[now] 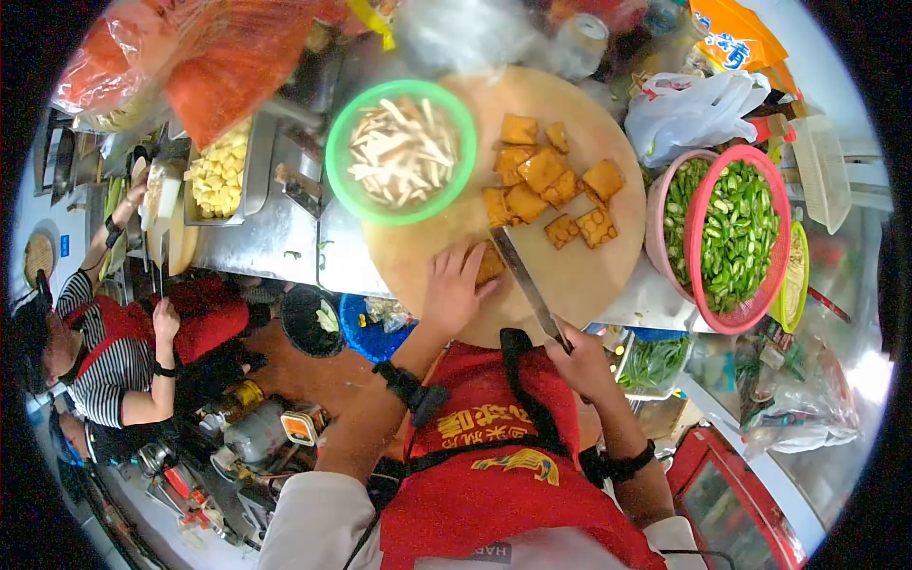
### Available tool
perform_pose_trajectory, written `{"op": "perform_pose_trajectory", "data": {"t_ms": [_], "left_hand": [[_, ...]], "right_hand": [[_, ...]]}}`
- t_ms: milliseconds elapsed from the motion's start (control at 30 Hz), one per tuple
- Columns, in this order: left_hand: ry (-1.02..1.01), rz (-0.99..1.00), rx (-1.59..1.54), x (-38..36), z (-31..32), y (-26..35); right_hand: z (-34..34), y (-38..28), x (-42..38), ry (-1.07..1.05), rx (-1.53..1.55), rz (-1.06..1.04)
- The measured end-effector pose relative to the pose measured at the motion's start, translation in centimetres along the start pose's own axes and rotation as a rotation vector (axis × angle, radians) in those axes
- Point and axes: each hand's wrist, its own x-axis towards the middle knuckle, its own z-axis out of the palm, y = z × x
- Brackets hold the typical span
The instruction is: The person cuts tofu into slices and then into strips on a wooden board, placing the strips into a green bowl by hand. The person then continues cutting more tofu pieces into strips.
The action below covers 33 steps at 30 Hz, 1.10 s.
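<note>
My left hand (454, 290) rests on the round cutting board (589, 280), its fingers curled over a brown piece of fried tofu (490, 265). In my right hand (576, 361) is the handle of a kitchen knife (528, 285). Its long blade slants up and left across the board, with the far end just right of the held piece. Beyond the blade lie several golden-brown fried tofu pieces (543, 173), loosely heaped. A green basin (334, 169) of pale strips (404, 152) overlaps the board's upper left side.
At right stand a pink basket (698, 275) of cut green peppers (741, 228) and a white plastic bag (689, 114). A metal tray (258, 176) at left holds yellow cubes (218, 176). Further left, a co-worker (123, 342) in a red apron works with a knife. Bins (313, 321) stand below the counter.
</note>
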Motion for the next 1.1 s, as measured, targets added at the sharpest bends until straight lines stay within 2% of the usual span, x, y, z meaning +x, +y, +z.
{"op": "perform_pose_trajectory", "data": {"t_ms": [67, 100, 133, 167, 200, 300, 367, 400, 467, 633, 733, 800, 833, 900, 933, 1000, 1100], "left_hand": [[0.075, -0.018, -0.031, 0.0, 0.2, 0.0], [0.147, -0.035, -0.063, -0.2, 0.3, 0.1], [0.149, -0.043, -0.064, -0.1, 0.6, 0.0], [0.022, -0.087, -0.023, 0.0, 1.0, 0.0], [-0.102, -0.13, 0.017, 0.1, 1.2, 0.0], [-0.063, -0.04, 0.154, 0.4, 1.7, 0.1], [-0.034, -0.071, 0.162, 0.4, 2.0, 0.4], [-0.016, -0.081, 0.17, 0.3, 2.1, 0.6], [-0.02, -0.104, 0.164, 0.4, 2.5, 0.5], [-0.016, -0.114, 0.158, 0.2, 2.9, 0.1], [-0.027, -0.109, 0.07, 0.0, 2.9, -0.1], [-0.07, -0.139, 0.093, 0.1, 3.0, 0.1], [-0.073, -0.138, 0.09, 0.0, 3.2, 0.1], [-0.015, -0.151, -0.008, -0.1, 3.5, -0.2], [-0.013, -0.154, -0.01, -0.1, 3.6, -0.3], [0.035, -0.149, -0.079, -0.2, 3.7, -0.3], [0.044, -0.167, -0.087, -0.4, 3.7, -0.2]], "right_hand": [[1.2, 1.5, 0.9, 0.088, 0.049, -0.224], [0.9, 1.1, 1.1, 0.083, 0.046, -0.224], [0.3, 0.4, 1.5, -0.05, 0.17, -0.018], [-0.1, -0.1, 1.6, -0.185, 0.289, 0.19], [0.0, -0.4, 1.5, -0.192, 0.28, 0.19], [0.1, -1.2, 1.3, -0.118, 0.271, 0.149], [0.0, -1.3, -0.1, 0.0, 0.086, 0.021], [-0.2, -1.7, -0.8, -0.013, 0.074, 0.019], [-0.7, -2.8, -2.1, -0.103, 0.015, 0.145], [0.6, -2.7, -1.7, -0.107, -0.092, 0.116], [1.5, -2.1, 0.5, -0.069, -0.107, 0.049], [1.7, -1.7, 1.7, -0.004, -0.059, -0.14], [1.0, -2.0, 1.3, -0.003, -0.059, -0.136], [-0.6, -3.2, 0.2, -0.18, 0.021, 0.214], [-0.6, -3.2, -0.3, -0.181, 0.018, 0.215], [-0.5, -3.0, -1.7, -0.127, -0.131, 0.056], [0.9, -3.9, 0.3, -0.12, -0.109, 0.143]]}}
